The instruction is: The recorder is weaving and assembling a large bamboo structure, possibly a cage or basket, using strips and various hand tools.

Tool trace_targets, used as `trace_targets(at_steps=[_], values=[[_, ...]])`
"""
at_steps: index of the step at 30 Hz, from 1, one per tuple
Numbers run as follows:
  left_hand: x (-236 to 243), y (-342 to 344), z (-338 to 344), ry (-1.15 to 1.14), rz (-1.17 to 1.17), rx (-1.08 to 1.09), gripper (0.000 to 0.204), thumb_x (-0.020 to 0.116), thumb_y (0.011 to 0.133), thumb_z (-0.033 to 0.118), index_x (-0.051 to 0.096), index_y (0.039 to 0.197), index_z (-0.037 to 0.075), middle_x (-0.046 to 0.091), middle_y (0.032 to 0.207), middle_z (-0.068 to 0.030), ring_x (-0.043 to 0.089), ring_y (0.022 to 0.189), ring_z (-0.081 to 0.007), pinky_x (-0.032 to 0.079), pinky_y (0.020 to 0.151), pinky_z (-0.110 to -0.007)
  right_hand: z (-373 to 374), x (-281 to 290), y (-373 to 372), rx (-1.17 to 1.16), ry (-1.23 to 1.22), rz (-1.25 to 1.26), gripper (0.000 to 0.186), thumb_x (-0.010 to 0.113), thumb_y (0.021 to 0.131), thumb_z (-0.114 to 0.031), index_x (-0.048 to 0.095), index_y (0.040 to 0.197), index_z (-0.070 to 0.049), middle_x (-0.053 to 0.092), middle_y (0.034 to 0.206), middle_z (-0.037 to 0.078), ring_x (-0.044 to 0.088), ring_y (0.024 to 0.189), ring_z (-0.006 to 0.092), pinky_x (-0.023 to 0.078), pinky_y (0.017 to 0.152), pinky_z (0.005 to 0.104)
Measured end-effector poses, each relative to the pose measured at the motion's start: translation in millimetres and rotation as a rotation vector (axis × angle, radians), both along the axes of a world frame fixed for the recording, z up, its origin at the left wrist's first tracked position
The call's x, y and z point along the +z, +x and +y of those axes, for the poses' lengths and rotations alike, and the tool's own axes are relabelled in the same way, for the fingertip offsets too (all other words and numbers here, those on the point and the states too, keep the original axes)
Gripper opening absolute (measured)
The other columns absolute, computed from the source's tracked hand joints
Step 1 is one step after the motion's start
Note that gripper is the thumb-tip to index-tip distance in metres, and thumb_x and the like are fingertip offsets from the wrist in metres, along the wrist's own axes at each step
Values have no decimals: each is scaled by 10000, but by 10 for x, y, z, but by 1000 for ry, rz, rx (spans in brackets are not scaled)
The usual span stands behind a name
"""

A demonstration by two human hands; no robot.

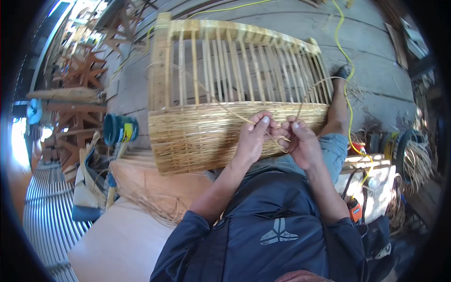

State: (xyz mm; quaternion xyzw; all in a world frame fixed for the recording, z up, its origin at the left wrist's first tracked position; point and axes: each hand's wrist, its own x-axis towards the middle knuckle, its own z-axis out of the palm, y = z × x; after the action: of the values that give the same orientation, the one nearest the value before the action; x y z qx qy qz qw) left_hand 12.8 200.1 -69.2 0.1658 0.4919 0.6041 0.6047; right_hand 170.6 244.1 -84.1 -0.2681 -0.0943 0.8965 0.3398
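A wooden frame with upright rods [244, 29] rests over my legs, its lower section woven into a tan panel [188, 134]. In front of the weave, my left hand [254, 138] pinches a thin pale rattan strip [228, 109] that arcs leftward up across the rods. Just beside it, my right hand [302, 144] grips the strip too, thumb against curled fingers. A loop of strip hangs between the two hands, and another length arches up to the right over the frame's end.
A dark green bucket [115, 129] and stacked wooden pieces [84, 70] are at left. A yellow cord [351, 108] runs over the plank floor [376, 94]. Coiled strips [416, 162] and an orange tool [354, 209] are at right; a pale board [112, 239] lies lower left.
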Motion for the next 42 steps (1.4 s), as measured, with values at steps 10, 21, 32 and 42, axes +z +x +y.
trace_targets(at_steps=[10,21,32,42], values=[[177,65,926,-16,-324,-141,164,569,872,212,549,917,55,557,723,-35,548,615,-150,472,586,-300,-385,-591,812,347,774,-785,175,521,893,-164,645,942,-52,489,598,-9,445,484,80,357,439,235],[1338,-2578,1672,58,247,386,134,438,902,93,499,819,7,544,714,-107,533,665,-246,486,755,-444,54,-661,2366,94,1086,-1491,175,613,812,-188,612,844,-17,580,733,87,550,711,231,423,692,349],[978,-3002,1050,349,139,392,117,479,900,53,532,1004,55,592,989,-90,574,1003,-293,472,889,-445,284,-837,2567,140,1201,-2099,291,548,801,-77,550,1092,-73,616,888,148,564,871,329,432,767,425],[946,-3062,828,464,89,262,189,549,880,104,553,1069,110,601,1074,-41,560,1047,-232,449,916,-416,469,-880,2400,202,1338,-2253,221,511,798,-113,496,1017,-80,507,996,100,509,914,310,410,684,441]])
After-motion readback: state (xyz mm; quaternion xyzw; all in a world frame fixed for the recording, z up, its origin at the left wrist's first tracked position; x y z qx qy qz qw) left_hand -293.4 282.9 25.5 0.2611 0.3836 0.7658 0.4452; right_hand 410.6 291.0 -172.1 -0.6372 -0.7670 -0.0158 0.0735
